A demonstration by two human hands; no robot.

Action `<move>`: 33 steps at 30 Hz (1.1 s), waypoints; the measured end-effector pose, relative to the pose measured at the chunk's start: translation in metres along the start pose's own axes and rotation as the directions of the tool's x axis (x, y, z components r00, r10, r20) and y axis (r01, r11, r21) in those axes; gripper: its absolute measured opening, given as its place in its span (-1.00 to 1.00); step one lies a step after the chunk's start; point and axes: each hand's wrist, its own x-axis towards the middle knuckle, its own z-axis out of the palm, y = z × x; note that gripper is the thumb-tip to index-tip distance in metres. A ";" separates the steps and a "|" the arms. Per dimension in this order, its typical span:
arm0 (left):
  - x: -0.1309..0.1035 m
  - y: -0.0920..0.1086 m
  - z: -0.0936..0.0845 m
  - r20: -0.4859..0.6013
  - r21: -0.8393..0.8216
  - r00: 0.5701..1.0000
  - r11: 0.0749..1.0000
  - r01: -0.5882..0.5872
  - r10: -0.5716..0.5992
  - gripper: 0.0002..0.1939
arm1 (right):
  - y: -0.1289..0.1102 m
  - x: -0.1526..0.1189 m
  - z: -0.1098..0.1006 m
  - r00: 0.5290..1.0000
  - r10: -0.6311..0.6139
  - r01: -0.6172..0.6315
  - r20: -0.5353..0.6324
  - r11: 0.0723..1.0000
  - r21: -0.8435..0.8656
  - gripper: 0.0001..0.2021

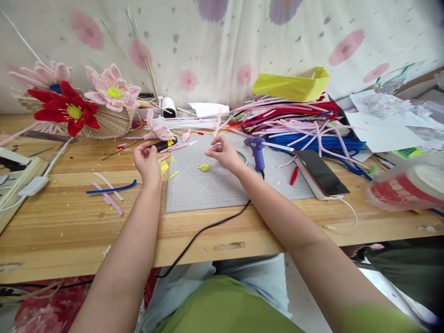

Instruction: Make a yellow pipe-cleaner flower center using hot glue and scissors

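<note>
My left hand [147,162] is raised over the left edge of the grey cutting mat [222,189], its fingers curled and thumb near the index finger; anything between them is too small to tell. Just beyond it lies a pink fuzzy pipe-cleaner flower [157,128] beside a black-and-yellow tool handle [164,144]. My right hand [225,153] is over the mat, fingertips drawn together and pointing left. Close below them is a yellow flower centre [204,168] with thin pale stamens. A looped pink petal [218,124] shows right behind its fingers; whether they touch it is unclear. Another pink petal [186,135] lies on the mat.
A purple glue gun [255,152] rests on the mat, its black cord [204,227] crossing the table front. Right are a phone [322,172] and a red-and-white cup [405,187]. Behind lie pipe-cleaner bundles [287,113]. Finished red [69,111] and pink flowers [113,90] stand left.
</note>
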 end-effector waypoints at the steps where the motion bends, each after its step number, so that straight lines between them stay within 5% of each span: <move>1: -0.003 0.000 0.003 0.028 0.020 1.000 1.000 -0.001 0.001 -0.58 | 0.000 0.000 0.001 1.000 0.018 -0.019 0.015 0.998 0.052 -0.64; 6: -0.020 -0.005 0.024 0.190 0.119 0.982 0.993 -0.010 -0.013 -0.55 | -0.010 -0.001 0.011 0.994 0.007 -0.030 0.109 0.976 0.214 -0.60; 11: -0.025 -0.008 0.031 0.337 0.212 0.937 0.977 0.018 -0.090 -0.54 | -0.015 0.000 0.014 0.996 0.010 -0.032 0.086 0.964 0.265 -0.55; 18: -0.025 -0.009 0.031 0.222 0.308 0.959 0.946 0.101 -0.175 -0.71 | -0.012 0.003 0.007 1.000 -0.010 0.003 0.029 0.966 0.260 -0.55; 24: -0.025 -0.002 0.035 0.021 0.078 0.957 0.955 0.286 -0.288 -0.82 | -0.018 0.002 -0.032 0.984 -0.071 0.108 -0.163 0.967 0.232 -0.59; 27: -0.029 0.002 0.039 0.072 -0.037 0.920 0.921 0.388 -0.385 -0.87 | -0.017 -0.006 -0.036 0.995 -0.100 0.101 -0.015 0.977 0.189 -0.58; 33: -0.037 0.002 0.045 0.309 0.039 0.774 0.821 0.570 -0.552 -0.84 | 0.002 -0.019 -0.009 0.951 -0.059 -0.001 0.304 0.981 0.194 -0.58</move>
